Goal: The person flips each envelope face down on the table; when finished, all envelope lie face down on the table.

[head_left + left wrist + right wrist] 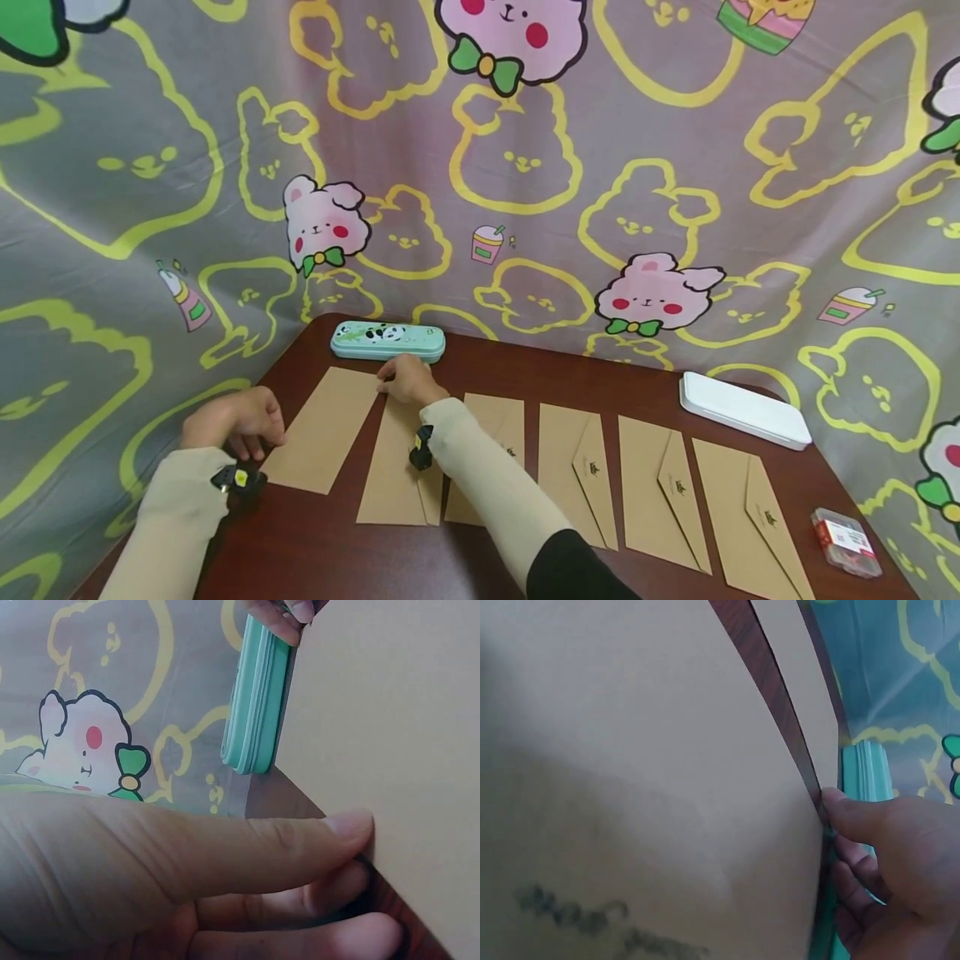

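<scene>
Spanning the space between two bare hands, a plain brown envelope (322,429) is at the left end of the desk (300,546), first in a row of six. Its blank face is upward; whether it lies flat or is slightly raised is hard to tell.

The left hand (236,419) is at the envelope's left edge, its grip pinching that edge, with the thumb on top. The right hand (408,381) reaches across to the far right corner, its grip pinching that corner between thumb and fingers.

Just behind the right hand sits a mint-green case (386,340) with a panda picture on its lid. To the right of the blank envelope, five more brown envelopes (566,479) lie side by side, slightly fanned, with narrow strips of dark reddish-brown wood between them. Pointed flaps run along their right sides, and small dark crown emblems show on several. The right forearm, in a cream sleeve (487,471), crosses over the nearest ones.

Farther right, a closed white case (742,410) rests near the back edge, and a small clear box (846,542) with red contents sits beside the last envelope. Behind everything hangs a grey curtain (525,292) printed with yellow outlines and pink cartoon animals wearing green bows.
</scene>
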### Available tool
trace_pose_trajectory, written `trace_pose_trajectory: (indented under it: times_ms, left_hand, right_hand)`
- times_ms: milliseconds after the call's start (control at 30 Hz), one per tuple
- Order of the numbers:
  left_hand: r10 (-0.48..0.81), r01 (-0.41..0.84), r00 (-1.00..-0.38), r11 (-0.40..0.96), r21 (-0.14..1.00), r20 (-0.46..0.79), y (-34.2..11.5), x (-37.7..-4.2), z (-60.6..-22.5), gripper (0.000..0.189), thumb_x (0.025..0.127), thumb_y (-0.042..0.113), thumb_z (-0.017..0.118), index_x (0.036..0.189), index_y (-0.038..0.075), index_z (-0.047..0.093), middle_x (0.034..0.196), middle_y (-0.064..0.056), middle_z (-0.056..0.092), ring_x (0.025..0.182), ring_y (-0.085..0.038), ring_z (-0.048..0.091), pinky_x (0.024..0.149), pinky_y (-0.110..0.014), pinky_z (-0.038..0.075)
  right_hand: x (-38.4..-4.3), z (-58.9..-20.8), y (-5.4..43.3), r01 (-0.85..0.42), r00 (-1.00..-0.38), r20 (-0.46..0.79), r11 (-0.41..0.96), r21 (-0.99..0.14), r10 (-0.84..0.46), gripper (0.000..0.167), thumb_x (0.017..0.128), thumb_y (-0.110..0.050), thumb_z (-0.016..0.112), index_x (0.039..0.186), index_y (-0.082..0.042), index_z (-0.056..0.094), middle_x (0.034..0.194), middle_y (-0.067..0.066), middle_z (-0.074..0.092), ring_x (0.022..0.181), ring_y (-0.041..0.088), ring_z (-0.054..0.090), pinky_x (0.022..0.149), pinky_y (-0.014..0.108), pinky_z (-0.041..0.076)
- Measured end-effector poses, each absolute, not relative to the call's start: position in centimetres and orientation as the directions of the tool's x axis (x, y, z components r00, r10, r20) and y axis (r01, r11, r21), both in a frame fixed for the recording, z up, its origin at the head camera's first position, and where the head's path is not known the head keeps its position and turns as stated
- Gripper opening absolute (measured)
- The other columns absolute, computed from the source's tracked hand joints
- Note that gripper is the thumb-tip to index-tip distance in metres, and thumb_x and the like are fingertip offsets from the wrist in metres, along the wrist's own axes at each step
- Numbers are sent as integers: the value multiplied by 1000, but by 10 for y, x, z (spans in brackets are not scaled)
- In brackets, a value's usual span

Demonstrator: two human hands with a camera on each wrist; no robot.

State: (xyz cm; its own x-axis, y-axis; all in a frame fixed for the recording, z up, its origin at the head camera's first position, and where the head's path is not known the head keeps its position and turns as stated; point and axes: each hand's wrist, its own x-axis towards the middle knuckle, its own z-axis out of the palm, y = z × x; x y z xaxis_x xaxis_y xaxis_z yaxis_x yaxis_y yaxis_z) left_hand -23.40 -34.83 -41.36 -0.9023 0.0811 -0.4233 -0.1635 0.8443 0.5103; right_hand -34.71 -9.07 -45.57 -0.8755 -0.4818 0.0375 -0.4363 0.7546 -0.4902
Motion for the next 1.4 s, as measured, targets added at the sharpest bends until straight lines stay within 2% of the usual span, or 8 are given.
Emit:
trace_pose_trajectory:
  times_ms: [133,267,367,433,533,733,1067,1400]
  left_hand:
    - [84,-146,-915,843,518,-394,-346,-234,-409,13,92,9,72,82,3,68,79,-7,68,64,-22,68,60,-39,58]
    - [199,15,-943,826,563,-267,-338,-241,-402,17,93,15,74,96,-1,70,86,-9,71,73,-20,67,66,-38,56]
    - [333,211,-936,788,578,-111,-323,-247,-397,34,94,23,75,116,-2,69,101,-13,74,91,-25,69,79,-44,57]
    - [401,319,-916,756,571,-20,-310,-248,-397,47,93,30,76,127,-1,67,117,-17,73,106,-33,69,91,-51,55]
    - [435,367,-900,727,580,24,-288,-248,-400,61,93,40,75,140,5,60,140,-20,63,129,-45,57,104,-64,46]
    - [527,385,-848,685,618,-54,-244,-239,-411,86,88,44,80,156,8,42,161,-26,38,150,-50,31,115,-70,29]
    - [488,320,-834,809,493,-258,-217,-203,-417,130,62,47,97,162,5,25,167,-28,18,154,-54,14,116,-74,22]
    - [388,257,-857,892,372,-339,-215,-186,-424,134,55,45,100,158,-4,30,169,-27,14,156,-53,3,123,-69,11]
  right_hand:
    - [-346,-449,-88,-484,-842,35,726,-487,-538,24,98,-29,71,120,-20,77,118,-7,77,114,12,68,115,43,40]
    - [-349,-437,-76,-541,-797,49,677,-498,-602,29,99,-31,69,124,-16,75,122,-3,76,114,14,69,104,32,50]
    - [-352,-428,-56,-570,-774,70,645,-509,-629,30,99,-30,69,124,-13,75,123,1,76,112,18,70,96,33,55]
    - [-354,-423,-39,-569,-776,86,635,-524,-625,30,98,-30,70,123,-13,75,122,2,76,109,19,71,102,38,52]
    - [-354,-414,-12,-552,-787,98,622,-556,-610,31,97,-31,71,122,-12,75,121,4,76,106,20,71,102,42,52]
    - [-350,-403,34,-556,-787,116,615,-559,-606,32,97,-27,72,122,-6,74,117,9,76,104,23,71,91,38,57]
    - [-344,-419,59,-518,-800,49,647,-560,-598,31,95,-25,75,119,-5,75,113,7,78,98,20,73,83,31,58]
    - [-341,-439,46,-497,-821,10,705,-506,-571,35,89,-29,82,118,-11,77,119,6,76,114,25,68,105,48,49]
